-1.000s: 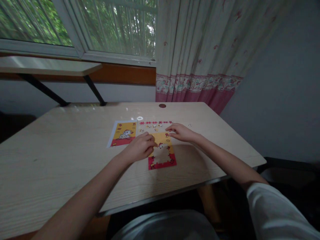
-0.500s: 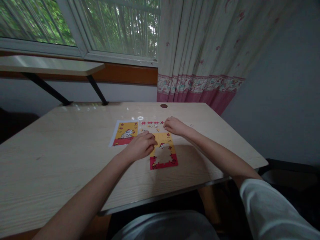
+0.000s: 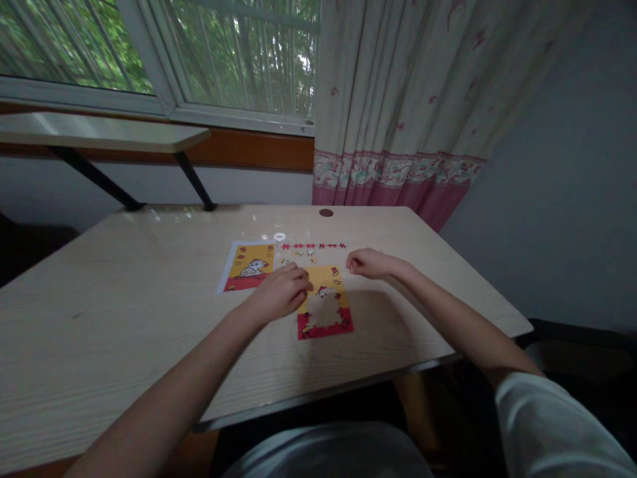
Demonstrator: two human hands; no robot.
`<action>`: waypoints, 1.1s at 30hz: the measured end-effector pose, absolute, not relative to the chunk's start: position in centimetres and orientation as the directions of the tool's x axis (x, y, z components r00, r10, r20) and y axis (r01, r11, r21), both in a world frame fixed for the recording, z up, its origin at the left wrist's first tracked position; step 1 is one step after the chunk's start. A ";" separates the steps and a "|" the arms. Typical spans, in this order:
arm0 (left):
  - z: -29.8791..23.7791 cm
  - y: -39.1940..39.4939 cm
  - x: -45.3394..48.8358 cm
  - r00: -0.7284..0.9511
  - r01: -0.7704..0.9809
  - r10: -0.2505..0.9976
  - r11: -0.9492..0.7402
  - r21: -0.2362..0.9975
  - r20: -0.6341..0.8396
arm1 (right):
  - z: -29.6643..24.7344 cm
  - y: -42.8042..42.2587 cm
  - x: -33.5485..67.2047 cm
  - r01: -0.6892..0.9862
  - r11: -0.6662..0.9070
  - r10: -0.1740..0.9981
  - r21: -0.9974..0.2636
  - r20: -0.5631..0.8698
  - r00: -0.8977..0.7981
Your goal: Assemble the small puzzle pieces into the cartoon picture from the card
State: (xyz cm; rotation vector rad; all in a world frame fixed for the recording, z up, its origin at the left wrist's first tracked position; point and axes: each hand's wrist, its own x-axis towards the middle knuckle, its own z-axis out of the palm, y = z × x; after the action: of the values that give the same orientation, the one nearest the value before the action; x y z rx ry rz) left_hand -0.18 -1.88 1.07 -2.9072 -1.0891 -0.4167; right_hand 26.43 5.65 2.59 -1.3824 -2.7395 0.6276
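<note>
A partly assembled jigsaw puzzle (image 3: 326, 330) lies on the table, red below and yellow above, with a gap in its middle where the tabletop shows. My left hand (image 3: 284, 291) rests at its upper left edge, fingers curled; whether a piece is under them is hidden. My right hand (image 3: 369, 263) hovers or rests just right of the puzzle's upper corner, fingers closed in a pinch, anything in them too small to make out. Beyond the puzzle, red puzzle pieces (image 3: 311, 246) form a row. Several yellow and white pieces (image 3: 299, 253) lie just nearer.
A printed picture (image 3: 253, 260) of a white animal on yellow and red lies left of the puzzle. A white ring (image 3: 279, 237) and a brown round disc (image 3: 326, 212) are farther back on the table (image 3: 149, 299). A raised shelf (image 3: 99, 133) stands at the back left.
My right hand has moved right and slightly nearer, away from the row of red pieces, uncovering its right end. My left hand has stayed at the puzzle's edge.
</note>
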 end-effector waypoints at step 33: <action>0.6 -2.3 2.9 0.262 0.395 0.900 -0.430 0.812 0.349 | 0.5 0.0 22.9 0.267 0.421 0.868 -0.867 0.300 -0.395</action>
State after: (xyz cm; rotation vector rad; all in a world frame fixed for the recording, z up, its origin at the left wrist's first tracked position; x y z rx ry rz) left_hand 2.89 -2.33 0.63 -2.8944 -1.7346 -1.6471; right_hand 22.92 0.04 0.49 -0.9668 -1.8852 0.9613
